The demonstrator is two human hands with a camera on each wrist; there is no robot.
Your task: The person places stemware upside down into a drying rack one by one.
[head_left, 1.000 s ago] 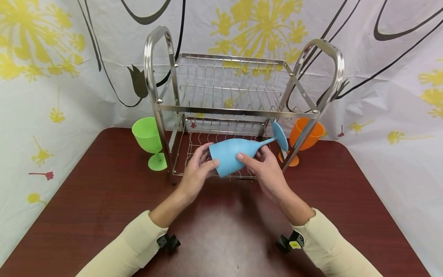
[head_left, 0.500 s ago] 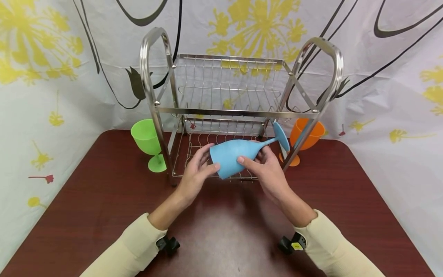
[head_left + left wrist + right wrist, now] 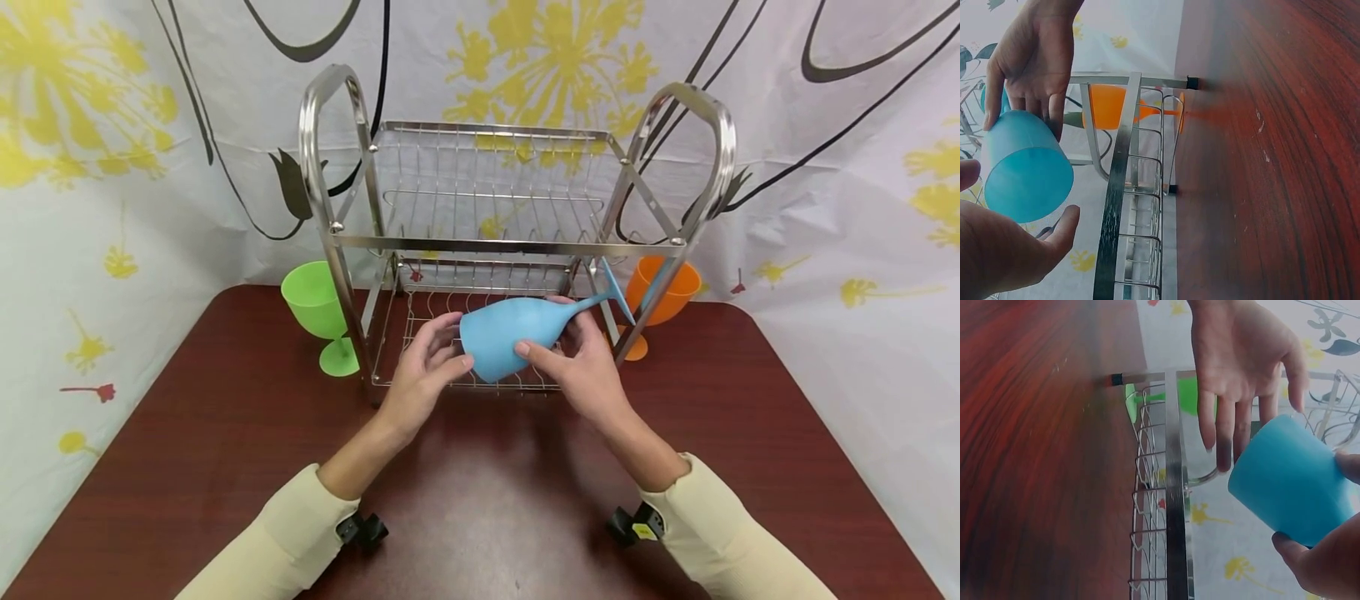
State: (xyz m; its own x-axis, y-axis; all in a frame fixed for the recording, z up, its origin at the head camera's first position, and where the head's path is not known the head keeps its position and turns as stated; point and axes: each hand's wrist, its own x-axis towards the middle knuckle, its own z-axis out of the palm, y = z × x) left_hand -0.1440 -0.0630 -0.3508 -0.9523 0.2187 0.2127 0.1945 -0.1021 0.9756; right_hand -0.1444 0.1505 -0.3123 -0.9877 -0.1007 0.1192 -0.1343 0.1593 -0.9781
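A light blue plastic goblet [image 3: 510,333] is held tilted on its side in front of the rack, its mouth toward the left and its stem and foot up to the right. My right hand [image 3: 588,367] grips the bowl, thumb in front and fingers behind it. At the rim is my left hand [image 3: 420,375], its thumb and fingers spread about the mouth; in the right wrist view these fingers [image 3: 1224,434] are fairly straight. The left wrist view looks into the goblet's opening [image 3: 1029,184].
A two-tier metal dish rack [image 3: 510,246] stands on the dark red table [image 3: 247,467]. A green goblet [image 3: 315,300] is left of it, an orange goblet [image 3: 675,292] right of it. A patterned white sheet [image 3: 225,108] hangs behind.
The blue goblet has turned slightly, its foot shifting a little right and now seen more edge-on. Both hands stay nearly in place, and the head view has shifted slightly.
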